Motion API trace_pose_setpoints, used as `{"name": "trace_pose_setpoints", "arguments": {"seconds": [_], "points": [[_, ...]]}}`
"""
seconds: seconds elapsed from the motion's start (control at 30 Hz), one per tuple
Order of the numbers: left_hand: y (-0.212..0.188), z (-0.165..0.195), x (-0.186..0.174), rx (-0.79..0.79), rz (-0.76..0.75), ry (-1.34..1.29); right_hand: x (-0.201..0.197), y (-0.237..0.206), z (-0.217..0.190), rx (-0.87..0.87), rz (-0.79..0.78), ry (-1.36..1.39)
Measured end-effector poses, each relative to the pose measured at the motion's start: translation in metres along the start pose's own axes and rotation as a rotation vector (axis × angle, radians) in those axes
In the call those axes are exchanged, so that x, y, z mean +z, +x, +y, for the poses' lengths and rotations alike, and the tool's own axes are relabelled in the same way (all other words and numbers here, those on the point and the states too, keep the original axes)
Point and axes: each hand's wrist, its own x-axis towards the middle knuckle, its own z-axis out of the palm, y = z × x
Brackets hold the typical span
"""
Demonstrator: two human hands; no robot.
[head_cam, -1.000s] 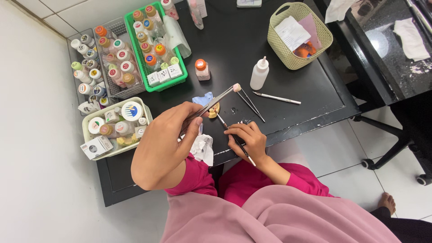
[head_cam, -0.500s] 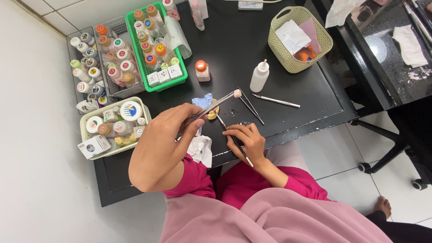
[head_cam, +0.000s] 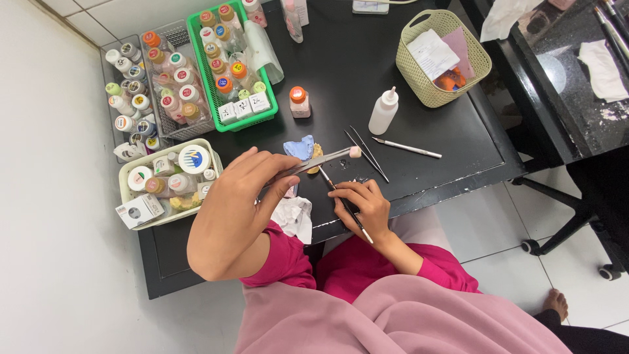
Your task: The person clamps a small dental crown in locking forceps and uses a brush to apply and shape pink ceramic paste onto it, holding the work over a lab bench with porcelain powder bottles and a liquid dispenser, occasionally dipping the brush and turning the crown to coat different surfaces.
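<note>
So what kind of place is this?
Probably a small dental-lab or craft bench: a left hand grips metal tweezers with a small tooth-like piece, beside a green tray of little pots.

Trays of jars (head_cam: 173,85) left on table (head_cam: 341,59), basket (head_cam: 445,59) right, squeeze bottle (head_cam: 383,111) between

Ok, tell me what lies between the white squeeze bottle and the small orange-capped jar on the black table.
Nothing: in the head view the stretch between the white squeeze bottle and the orange-capped jar is bare black table. The loose tweezers lie nearer the person.
</note>
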Motion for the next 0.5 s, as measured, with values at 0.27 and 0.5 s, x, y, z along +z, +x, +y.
{"name": "trace_pose_setpoints", "arguments": {"seconds": [0.27, 0.5], "points": [[0.002, -0.003, 0.0, 0.04, 0.005, -0.005, -0.026, -0.005, 0.011, 0.235, 0.138, 0.453], [0.001, -0.002, -0.003, 0.034, -0.017, -0.008, -0.053, 0.021, 0.005, 0.157, 0.013, 0.351]]}}
